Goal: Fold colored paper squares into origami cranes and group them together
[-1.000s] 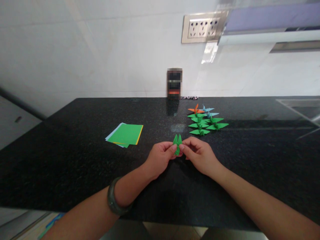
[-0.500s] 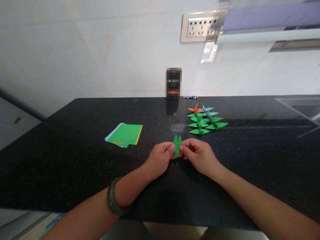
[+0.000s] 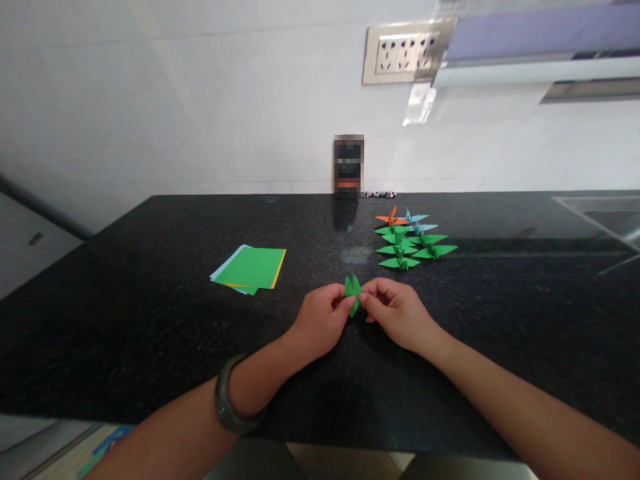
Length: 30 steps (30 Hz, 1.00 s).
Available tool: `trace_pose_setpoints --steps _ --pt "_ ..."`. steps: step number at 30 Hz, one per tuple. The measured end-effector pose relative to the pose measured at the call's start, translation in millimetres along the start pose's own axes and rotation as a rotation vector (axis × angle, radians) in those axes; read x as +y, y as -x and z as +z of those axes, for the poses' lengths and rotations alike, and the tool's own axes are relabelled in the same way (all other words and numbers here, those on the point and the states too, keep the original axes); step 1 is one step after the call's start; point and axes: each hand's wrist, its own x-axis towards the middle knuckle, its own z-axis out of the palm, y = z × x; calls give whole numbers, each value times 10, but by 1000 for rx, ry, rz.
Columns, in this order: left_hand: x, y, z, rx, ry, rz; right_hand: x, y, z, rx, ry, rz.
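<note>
Between my two hands is a small piece of folded green origami paper [image 3: 352,287], with two narrow points facing away from me and a tip toward me. My left hand [image 3: 323,319] pinches its left side, the thumb lying across the front. From the other side, my right hand [image 3: 397,313] grips the right edge between thumb and forefinger. The fingertips behind the paper are partly hidden. Beyond my right hand stand several finished paper cranes [image 3: 400,251], most of them green, with an orange crane [image 3: 393,218] and light blue ones at the back.
A stack of square paper sheets [image 3: 253,268], green on top with yellow and pale blue edges showing, lies to the left on the black countertop [image 3: 150,320]. A blurred-out phone-like object [image 3: 349,167] leans on the wall. At far right is a sink edge [image 3: 595,220].
The folded green paper has turned slightly, its points tilting left. My left thumb has slid further across its front, while my right hand has barely moved.
</note>
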Motion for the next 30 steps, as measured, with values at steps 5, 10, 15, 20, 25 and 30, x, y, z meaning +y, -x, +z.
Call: trace_pose_setpoints --steps 5,10,15,20,25,30 --pt "29 -7 -29 2 -57 -7 -8 1 22 -52 -156 79" --pt "9 -18 -3 0 26 -27 -10 -20 29 -67 -251 99" --pt "-18 -35 35 -55 314 -85 1 -19 12 -31 -313 59" --pt "5 -30 34 -74 402 -111 19 -14 10 -36 -356 79" --pt "28 -26 29 -67 436 -124 -4 -16 10 -88 -385 137" --pt "50 -30 46 -83 574 -120 -1 -21 7 -54 -393 147"
